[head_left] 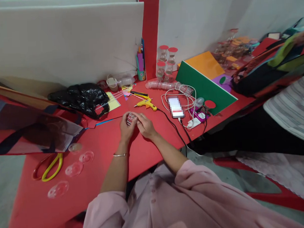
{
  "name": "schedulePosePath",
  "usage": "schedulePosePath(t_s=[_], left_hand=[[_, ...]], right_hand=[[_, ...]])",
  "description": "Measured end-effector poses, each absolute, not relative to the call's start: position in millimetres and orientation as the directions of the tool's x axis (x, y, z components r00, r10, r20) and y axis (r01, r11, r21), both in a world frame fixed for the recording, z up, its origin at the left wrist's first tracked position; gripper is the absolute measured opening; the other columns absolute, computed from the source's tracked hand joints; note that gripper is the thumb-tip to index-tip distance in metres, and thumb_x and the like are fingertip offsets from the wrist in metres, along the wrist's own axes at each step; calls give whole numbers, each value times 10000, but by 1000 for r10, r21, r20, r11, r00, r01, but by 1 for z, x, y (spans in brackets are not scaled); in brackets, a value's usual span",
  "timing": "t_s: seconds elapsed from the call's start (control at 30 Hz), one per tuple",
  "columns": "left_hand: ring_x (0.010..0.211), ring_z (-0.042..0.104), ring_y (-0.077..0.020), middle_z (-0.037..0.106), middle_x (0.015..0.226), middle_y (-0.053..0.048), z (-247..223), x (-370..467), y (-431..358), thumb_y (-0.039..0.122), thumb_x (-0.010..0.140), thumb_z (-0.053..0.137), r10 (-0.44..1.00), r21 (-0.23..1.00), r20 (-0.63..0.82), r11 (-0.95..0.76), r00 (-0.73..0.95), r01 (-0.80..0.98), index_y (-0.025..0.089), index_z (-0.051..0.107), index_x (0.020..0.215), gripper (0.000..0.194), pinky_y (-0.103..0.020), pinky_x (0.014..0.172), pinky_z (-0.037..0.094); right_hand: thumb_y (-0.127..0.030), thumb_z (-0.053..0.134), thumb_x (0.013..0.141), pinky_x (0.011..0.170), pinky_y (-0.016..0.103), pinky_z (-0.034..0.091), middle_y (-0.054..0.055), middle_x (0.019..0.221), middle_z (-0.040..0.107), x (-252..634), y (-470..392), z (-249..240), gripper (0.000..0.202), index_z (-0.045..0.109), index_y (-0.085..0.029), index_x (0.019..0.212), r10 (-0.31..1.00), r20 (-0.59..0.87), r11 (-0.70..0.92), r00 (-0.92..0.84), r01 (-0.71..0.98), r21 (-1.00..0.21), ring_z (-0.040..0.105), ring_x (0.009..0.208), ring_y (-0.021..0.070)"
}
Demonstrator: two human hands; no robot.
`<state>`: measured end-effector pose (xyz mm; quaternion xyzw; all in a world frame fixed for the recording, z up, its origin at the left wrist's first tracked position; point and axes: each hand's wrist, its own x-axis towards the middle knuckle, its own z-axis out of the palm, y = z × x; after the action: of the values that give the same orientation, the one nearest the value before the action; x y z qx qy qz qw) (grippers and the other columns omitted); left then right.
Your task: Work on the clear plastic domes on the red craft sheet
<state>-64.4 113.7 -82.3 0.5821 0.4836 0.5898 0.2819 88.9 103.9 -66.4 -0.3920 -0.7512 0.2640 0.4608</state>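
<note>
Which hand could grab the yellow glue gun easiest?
Probably the right hand. Both hands hold a small clear plastic piece together, but the yellow glue gun lies just beyond the right hand, while the left hand sits farther from it.

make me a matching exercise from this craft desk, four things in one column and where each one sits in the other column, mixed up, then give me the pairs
Things
1. yellow glue gun
2. crumpled black plastic bag
3. yellow-handled scissors
4. small clear ribbed plastic cup

Places
A. near the left front edge of the red table, beside clear round plastic lids
B. held between the left hand and right hand
C. just beyond the hands, its black cord trailing right
D. back left, by the white partition

Pairs: 1-C, 2-D, 3-A, 4-B
</note>
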Motion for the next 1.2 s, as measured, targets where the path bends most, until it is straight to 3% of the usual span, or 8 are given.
schedulePosePath(t_s=[0.1,0.27,0.4,0.7,1.03,1.2], left_hand=[[1119,732,-257,752,1258,-101,-84,-65,114,483,929,766,895,883,420,-363,-153,297,215,672,1317,480,-414,1033,574],[1230,720,-312,752,1359,-123,-87,-64,114,375,835,827,887,815,444,-340,-128,469,246,693,1372,568,-482,1100,561],[1222,726,-308,764,1327,-129,-86,-61,114,329,826,808,865,762,488,-358,-115,540,235,705,1373,564,-467,1093,570],[1178,744,-310,770,1310,-133,-85,-60,114,377,849,809,849,735,516,-370,-114,567,231,720,1362,541,-467,1067,579],[1199,747,-320,771,1329,-140,-85,-59,112,387,842,826,847,731,520,-375,-111,570,233,727,1377,565,-474,1074,580],[1247,736,-330,763,1363,-144,-87,-57,113,363,821,837,850,751,509,-362,-134,553,236,742,1357,559,-496,1112,571]], right_hand=[[-279,386,1099,1183,414,532,75,1508,669,89,105,-65,493,606,-288,1540,833,500,551,-236,291,-782,646,1367,225],[-412,572,1037,970,381,610,78,1195,785,86,111,-72,354,756,-263,1301,897,431,438,-97,329,-837,743,1024,233],[-480,605,1014,922,355,601,58,1091,796,83,116,-78,310,792,-252,1109,914,405,396,-25,264,-879,742,973,223],[-491,654,988,903,331,580,36,1035,809,83,118,-80,302,807,-238,1047,928,372,370,3,99,-924,737,934,208],[-493,697,950,916,361,598,36,988,816,83,118,-80,290,831,-242,1008,947,320,320,27,25,-947,739,912,218],[-499,697,944,970,386,603,46,1054,833,84,119,-81,299,842,-252,1031,944,330,329,25,44,-943,764,996,240]])
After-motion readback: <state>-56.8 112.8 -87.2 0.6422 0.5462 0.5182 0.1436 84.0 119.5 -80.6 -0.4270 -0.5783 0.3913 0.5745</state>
